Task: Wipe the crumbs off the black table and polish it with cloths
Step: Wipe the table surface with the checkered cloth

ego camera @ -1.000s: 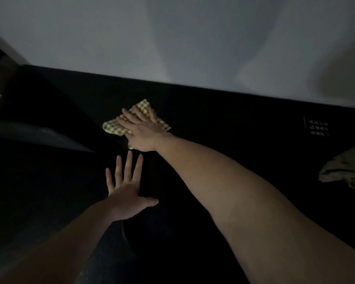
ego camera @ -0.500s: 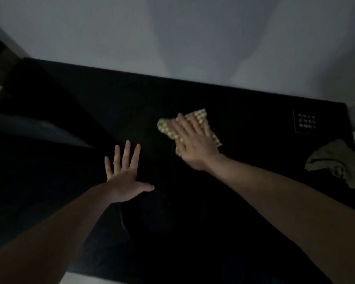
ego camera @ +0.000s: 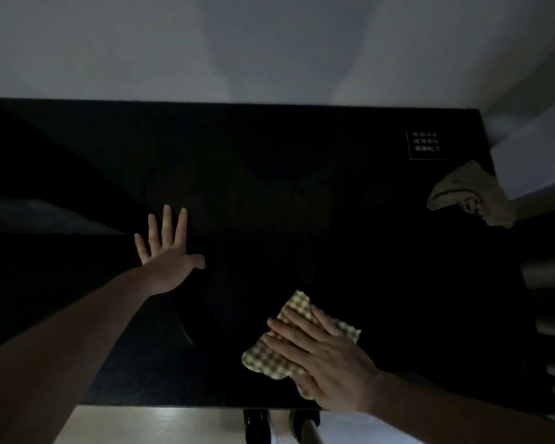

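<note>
The black table fills the middle of the dim view. My right hand lies flat on a yellow checked cloth and presses it onto the table close to the near edge. My left hand rests flat on the table's left part with its fingers spread and nothing in it. A second, crumpled beige cloth lies at the table's right edge. No crumbs can be made out in the low light.
A white wall stands behind the table. A small label with white print sits at the far right corner. A white ledge adjoins the right side. Pale floor and shoes show below the near edge.
My right hand has swept the checked cloth from the far left-middle of the table across and down to the near edge. My left hand has stayed flat in place.
</note>
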`<state>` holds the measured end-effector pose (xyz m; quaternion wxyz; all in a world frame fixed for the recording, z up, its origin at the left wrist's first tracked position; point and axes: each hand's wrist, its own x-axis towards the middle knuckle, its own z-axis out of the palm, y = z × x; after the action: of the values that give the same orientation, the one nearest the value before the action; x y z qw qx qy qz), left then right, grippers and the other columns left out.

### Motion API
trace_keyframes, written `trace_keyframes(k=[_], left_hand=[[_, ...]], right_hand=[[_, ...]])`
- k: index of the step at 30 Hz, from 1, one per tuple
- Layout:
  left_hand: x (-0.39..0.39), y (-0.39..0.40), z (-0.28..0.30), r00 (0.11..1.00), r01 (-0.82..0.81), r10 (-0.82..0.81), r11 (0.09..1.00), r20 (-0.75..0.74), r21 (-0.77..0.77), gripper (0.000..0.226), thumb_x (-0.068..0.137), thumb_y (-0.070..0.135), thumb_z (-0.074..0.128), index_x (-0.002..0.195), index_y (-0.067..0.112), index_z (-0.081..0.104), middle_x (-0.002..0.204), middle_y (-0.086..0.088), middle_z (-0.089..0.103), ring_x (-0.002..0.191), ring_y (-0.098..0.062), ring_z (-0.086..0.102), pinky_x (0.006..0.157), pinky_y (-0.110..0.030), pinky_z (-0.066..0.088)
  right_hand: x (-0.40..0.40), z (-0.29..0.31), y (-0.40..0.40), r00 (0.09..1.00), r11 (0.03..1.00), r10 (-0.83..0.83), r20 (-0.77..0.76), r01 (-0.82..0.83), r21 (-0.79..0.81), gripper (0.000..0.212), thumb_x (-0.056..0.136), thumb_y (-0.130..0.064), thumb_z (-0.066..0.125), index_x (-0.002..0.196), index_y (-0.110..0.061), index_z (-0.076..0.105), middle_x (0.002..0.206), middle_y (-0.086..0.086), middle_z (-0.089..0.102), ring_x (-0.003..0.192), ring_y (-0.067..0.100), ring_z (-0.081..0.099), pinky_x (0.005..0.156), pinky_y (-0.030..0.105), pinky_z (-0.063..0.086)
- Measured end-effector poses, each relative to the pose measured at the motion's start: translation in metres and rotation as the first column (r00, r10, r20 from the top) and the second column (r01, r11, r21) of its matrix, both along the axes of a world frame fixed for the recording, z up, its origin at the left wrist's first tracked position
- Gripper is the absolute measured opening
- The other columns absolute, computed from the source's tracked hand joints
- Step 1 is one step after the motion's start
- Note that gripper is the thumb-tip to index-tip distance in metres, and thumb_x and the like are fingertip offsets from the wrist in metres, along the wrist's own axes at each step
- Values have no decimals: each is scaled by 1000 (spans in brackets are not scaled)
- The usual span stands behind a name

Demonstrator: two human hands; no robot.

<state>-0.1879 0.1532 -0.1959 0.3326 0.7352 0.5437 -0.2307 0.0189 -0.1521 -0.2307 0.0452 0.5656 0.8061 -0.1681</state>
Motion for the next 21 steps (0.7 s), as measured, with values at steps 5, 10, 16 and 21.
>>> trace_keyframes(k=[5, 10, 16, 21], left_hand=[[-2, 0, -4, 999, 7, -7, 1000, 31, 0, 112, 93, 44, 63, 159, 42, -27, 159, 12, -48, 148, -21, -44, 121, -54, -23], [-4, 1, -8, 999, 6, -7, 1000, 42, 3, 112, 93, 45, 63, 158, 44, -28, 157, 15, -50, 146, -19, -46, 121, -54, -23], [-5, 1, -11, 999, 7, -7, 1000, 41, 11, 110, 95, 44, 62, 157, 45, -30, 157, 15, -51, 145, -18, -48, 120, -53, -25], [-4, 1, -10, 999, -11, 10, 1000, 52, 5, 105, 98, 41, 58, 157, 46, -28, 158, 16, -49, 146, -17, -46, 121, -53, -24]], right_hand=[[81, 0, 73, 971, 971, -237, 14, 236, 43, 66, 102, -43, 44, 165, -32, 29, 175, -2, 23, 161, 27, 23, 130, 55, 13], [185, -8, 173, 831, 834, -552, 66, 550, 46, 66, 106, -50, 25, 168, -32, 14, 178, -4, 10, 164, 25, 10, 129, 62, 10], [199, -1, 244, 531, 529, -846, 41, 847, -51, 66, 109, -54, 18, 168, -35, -5, 177, -7, -14, 163, 26, -15, 125, 63, -14], [101, -2, 180, 885, 885, -465, 11, 464, 34, 73, 99, -49, 34, 168, -30, 20, 178, 1, 13, 164, 32, 12, 126, 69, 3]])
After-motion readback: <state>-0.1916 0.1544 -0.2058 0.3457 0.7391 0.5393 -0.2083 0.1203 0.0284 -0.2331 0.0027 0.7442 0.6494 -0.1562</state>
